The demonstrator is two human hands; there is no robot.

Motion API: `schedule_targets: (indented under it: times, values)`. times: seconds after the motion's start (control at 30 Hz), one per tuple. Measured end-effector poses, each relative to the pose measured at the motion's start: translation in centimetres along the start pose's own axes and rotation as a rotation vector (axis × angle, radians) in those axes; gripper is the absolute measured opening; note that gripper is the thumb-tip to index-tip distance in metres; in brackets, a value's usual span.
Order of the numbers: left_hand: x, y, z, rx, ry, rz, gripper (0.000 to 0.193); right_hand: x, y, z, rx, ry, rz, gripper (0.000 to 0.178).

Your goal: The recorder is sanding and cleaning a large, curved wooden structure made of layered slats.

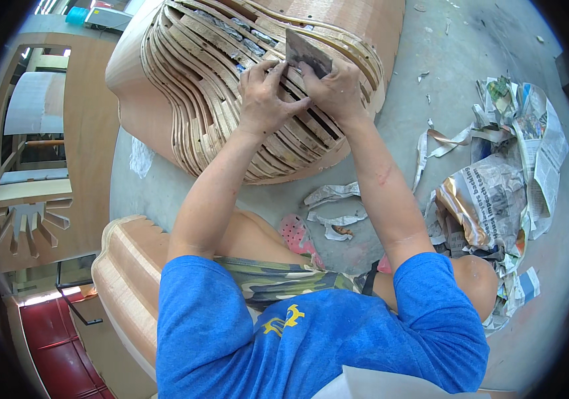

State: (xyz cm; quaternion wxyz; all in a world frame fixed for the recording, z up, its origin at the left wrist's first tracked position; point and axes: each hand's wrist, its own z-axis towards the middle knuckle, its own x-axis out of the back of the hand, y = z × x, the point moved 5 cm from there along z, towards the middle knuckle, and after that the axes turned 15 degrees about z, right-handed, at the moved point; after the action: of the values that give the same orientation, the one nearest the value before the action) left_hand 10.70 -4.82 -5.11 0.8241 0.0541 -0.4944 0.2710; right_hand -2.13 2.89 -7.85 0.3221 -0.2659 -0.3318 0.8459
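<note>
One flat grey plate (307, 52), perhaps a scraper, stands tilted at 12 o'clock over the slotted ribs (191, 86) of a curved wooden form (131, 86). The right hand (339, 88) is clamped on the plate, its thumb on the near face. The left hand (263, 96) lies just beside it, fingers bent toward the ribs; whether they pinch anything cannot be told.

The plate probably works best kept in line with a slot under light, even pressure, with the left fingers clear of its edge, since thin ribs may chip.

The ribs overlap too much to count. At least three crumpled wads (253, 47) sit among them. Near the centre, between the forearms, lie about three torn paper strips (331, 193). Two pink clogs (298, 236) show, one mostly hidden. One newspaper heap (497, 193) lies at 3 o'clock, one curved wooden piece (125, 259) at 8, and one cut-out panel (88, 153) at 9.
</note>
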Motion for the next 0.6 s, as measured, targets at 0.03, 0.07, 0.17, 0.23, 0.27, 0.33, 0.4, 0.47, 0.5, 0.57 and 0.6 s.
schedule_targets:
  times: [0.03,0.07,0.17,0.23,0.27,0.33,0.4,0.47,0.5,0.57,0.6]
  values:
    - [-0.1,-0.1,0.0,-0.009,-0.005,0.003,0.071,-0.2,-0.4,0.0,0.082,-0.018,-0.034,0.014]
    - [-0.2,0.0,0.0,-0.019,-0.009,0.006,0.073,-0.3,-0.2,-0.2,0.082,-0.02,-0.035,0.014]
    - [-0.3,0.4,0.3,-0.031,-0.119,0.09,0.084,0.4,1.9,-0.8,-0.249,0.137,0.341,0.014]
    - [-0.3,1.1,0.3,-0.058,-0.131,0.158,0.089,4.0,2.6,-1.3,-0.287,0.496,0.559,0.02]
    - [-0.4,1.6,0.3,-0.088,-0.142,0.222,0.096,5.8,3.9,-1.8,-0.374,0.643,0.628,0.021]
    - [-1.4,1.4,0.2,-0.085,-0.3,0.209,0.105,9.1,5.9,-2.4,-0.456,0.798,0.685,0.023]
    - [-1.6,1.8,0.0,-0.094,-0.282,0.25,0.105,11.7,7.1,-2.9,-0.546,0.91,0.814,0.024]
    - [-1.4,3.7,-0.1,-0.118,-0.281,0.199,0.104,14.1,7.5,-3.2,-0.534,0.953,0.776,0.024]
    - [-1.6,5.0,-0.4,-0.174,-0.299,0.223,0.102,15.2,7.9,-3.5,-0.544,0.977,0.759,0.026]
    - [-2.1,7.1,-1.4,-0.268,-0.3,0.228,0.097,17.1,8.2,-4.2,-0.547,1.02,0.726,0.028]
    - [-2.3,7.8,-2.0,-0.285,-0.304,0.213,0.097,17.6,8.5,-4.6,-0.534,1.053,0.752,0.031]
